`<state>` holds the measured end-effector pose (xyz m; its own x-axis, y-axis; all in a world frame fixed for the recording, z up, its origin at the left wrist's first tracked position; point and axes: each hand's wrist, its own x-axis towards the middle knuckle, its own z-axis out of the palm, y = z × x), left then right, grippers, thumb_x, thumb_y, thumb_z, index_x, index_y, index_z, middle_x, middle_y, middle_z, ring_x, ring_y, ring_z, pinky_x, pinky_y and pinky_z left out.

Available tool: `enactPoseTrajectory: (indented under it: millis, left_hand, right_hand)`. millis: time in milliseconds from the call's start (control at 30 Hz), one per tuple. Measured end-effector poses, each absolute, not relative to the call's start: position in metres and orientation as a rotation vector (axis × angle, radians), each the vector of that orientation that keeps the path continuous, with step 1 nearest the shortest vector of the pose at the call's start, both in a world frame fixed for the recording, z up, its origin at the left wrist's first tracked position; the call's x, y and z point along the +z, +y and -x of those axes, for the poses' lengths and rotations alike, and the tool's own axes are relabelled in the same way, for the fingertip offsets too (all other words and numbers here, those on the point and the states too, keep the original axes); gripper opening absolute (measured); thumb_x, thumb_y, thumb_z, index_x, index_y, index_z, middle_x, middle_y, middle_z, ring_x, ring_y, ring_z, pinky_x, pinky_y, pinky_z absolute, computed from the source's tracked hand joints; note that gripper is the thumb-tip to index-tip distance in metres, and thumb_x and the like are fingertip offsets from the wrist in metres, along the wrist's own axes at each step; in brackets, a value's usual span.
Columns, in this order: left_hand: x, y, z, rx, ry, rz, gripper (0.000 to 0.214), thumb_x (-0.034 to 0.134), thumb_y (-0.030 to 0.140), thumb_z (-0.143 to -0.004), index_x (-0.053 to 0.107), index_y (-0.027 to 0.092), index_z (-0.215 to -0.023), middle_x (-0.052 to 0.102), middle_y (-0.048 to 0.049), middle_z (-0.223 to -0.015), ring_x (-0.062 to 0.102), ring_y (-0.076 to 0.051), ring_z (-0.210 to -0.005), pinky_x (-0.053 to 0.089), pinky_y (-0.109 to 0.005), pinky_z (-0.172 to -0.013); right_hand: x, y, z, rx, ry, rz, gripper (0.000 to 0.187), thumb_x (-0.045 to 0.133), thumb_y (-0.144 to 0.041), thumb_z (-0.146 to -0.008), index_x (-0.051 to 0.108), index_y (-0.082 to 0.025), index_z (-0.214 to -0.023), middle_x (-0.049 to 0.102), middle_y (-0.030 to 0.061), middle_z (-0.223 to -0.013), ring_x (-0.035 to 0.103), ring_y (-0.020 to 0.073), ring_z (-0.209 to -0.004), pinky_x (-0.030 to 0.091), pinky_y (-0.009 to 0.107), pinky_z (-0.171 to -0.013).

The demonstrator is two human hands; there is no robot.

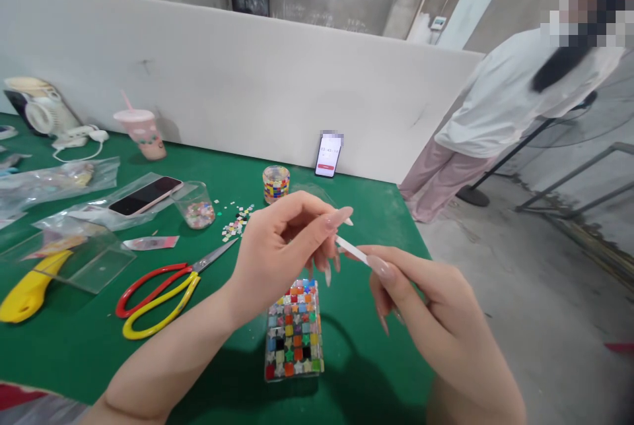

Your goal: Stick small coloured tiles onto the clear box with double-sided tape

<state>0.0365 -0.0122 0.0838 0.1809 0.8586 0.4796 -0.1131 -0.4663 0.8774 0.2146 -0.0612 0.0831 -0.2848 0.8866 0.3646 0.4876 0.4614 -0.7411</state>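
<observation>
Between my two hands runs a thin white strip (352, 249), slanting down to the right; its exact kind does not show. My left hand (284, 240) is closed, thumb and forefinger pinched at the strip's upper end. My right hand (421, 283) pinches the lower end between thumb and fingers. Below them on the green table lies a clear rectangular box (294, 339) covered in rows of coloured square and star mosaic pieces; my left hand hides its far end. Behind my left hand stands a round jar (276, 185) with coloured mosaic tiles around its side.
Red-and-yellow scissors (191, 273), loose tiles (236, 222), a clear cup of pieces (199, 212) and a dark-screened phone (146, 195) lie left. A yellow-handled tool (32, 290) is farther left. A lit phone (327, 156) leans against the white partition (238, 82). A person (515, 95) stands right.
</observation>
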Motion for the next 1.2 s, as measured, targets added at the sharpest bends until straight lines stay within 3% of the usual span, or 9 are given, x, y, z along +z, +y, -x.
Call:
enactPoseTrajectory:
  millis: [267,533,867,1067,1133,1200]
  left_hand:
    - [0.078,-0.013,-0.043,1.529,0.712,-1.647,0.015,0.065,0.017,-0.087,0.063,0.017,-0.072,0.061,0.0074,-0.049,0.056,-0.005,-0.037,0.047,-0.011,-0.038]
    - [0.072,-0.016,-0.042,1.609,0.660,-1.789,0.008,0.067,0.010,-0.084,0.068,0.017,-0.081,0.070,0.0037,-0.060,0.066,-0.010,-0.048,0.057,-0.015,-0.046]
    - [0.079,-0.017,-0.037,1.571,0.651,-2.020,0.012,0.073,0.009,-0.079,0.067,0.018,-0.083,0.073,0.0053,-0.067,0.068,-0.006,-0.056,0.055,-0.009,-0.055]
    - [0.080,-0.018,-0.036,1.487,0.711,-2.137,0.006,0.069,0.012,-0.084,0.066,0.017,-0.083,0.072,0.0040,-0.069,0.067,-0.005,-0.057,0.053,-0.009,-0.055]
    - [0.079,-0.020,-0.036,1.430,0.750,-2.165,0.009,0.066,0.012,-0.087,0.066,0.017,-0.094,0.070,0.0046,-0.069,0.065,-0.004,-0.055,0.052,-0.009,-0.056]
    - [0.079,-0.020,-0.036,1.362,0.751,-2.118,0.029,0.063,0.015,-0.089,0.061,0.019,-0.118,0.067,0.0060,-0.066,0.062,-0.005,-0.053,0.053,-0.011,-0.057]
  right_hand:
    - [0.085,-0.061,-0.210,0.642,-1.931,1.190,0.028,0.039,-0.027,-0.101,0.066,-0.024,-0.096,0.053,-0.0066,-0.054,0.050,0.0075,-0.046,0.040,0.019,-0.050]
    - [0.086,-0.065,-0.213,0.631,-1.924,1.230,0.030,0.038,-0.028,-0.101,0.067,-0.025,-0.108,0.051,-0.0067,-0.052,0.051,0.0082,-0.045,0.043,0.019,-0.051]
    - [0.086,-0.067,-0.222,0.478,-2.021,1.164,0.029,0.042,-0.023,-0.100,0.065,-0.032,-0.116,0.053,-0.0073,-0.054,0.053,0.0081,-0.046,0.042,0.020,-0.049]
    - [0.085,-0.067,-0.222,0.453,-2.040,1.186,0.026,0.041,-0.022,-0.100,0.065,-0.028,-0.110,0.052,-0.0072,-0.054,0.052,0.0077,-0.046,0.041,0.020,-0.049]
    - [0.086,-0.067,-0.221,0.448,-2.043,1.194,0.024,0.041,-0.022,-0.100,0.065,-0.026,-0.102,0.052,-0.0071,-0.054,0.051,0.0075,-0.046,0.041,0.020,-0.049]
    - [0.086,-0.067,-0.220,0.441,-2.049,1.205,0.024,0.041,-0.022,-0.100,0.064,-0.024,-0.093,0.051,-0.0069,-0.054,0.051,0.0075,-0.046,0.040,0.020,-0.049]
